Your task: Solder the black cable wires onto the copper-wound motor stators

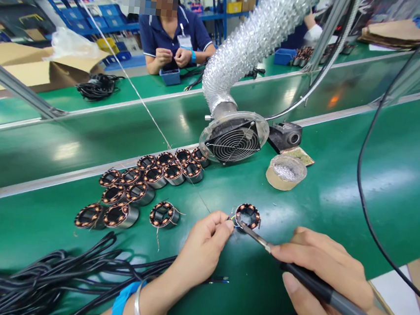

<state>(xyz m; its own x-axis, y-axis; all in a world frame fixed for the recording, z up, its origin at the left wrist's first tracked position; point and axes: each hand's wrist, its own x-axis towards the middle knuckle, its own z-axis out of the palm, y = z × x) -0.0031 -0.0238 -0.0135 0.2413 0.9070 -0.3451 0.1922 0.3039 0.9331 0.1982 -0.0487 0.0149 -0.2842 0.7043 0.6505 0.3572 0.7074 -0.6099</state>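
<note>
My left hand [203, 243] is closed in a pinch on the end of a black cable, with thin coloured wires [231, 218] showing past the fingertips. These wires reach the near left rim of a copper-wound motor stator [252, 212] on the green bench. My right hand [327, 270] grips a soldering iron [305, 281] by its dark handle. The iron's metal tip points left and meets the stator's rim beside the wires. A thin strand [202, 199] comes down from the upper left to my left hand. Another stator [163, 215] with loose wire ends lies left of that hand.
Several stators [140, 193] stand grouped at the left. Black cables [53, 276] pile up at the front left. A fan hood [236, 140] on a foil duct hangs behind; a round tub [286, 174] stands right of it. Opposite, a person [176, 40] works over a blue bin.
</note>
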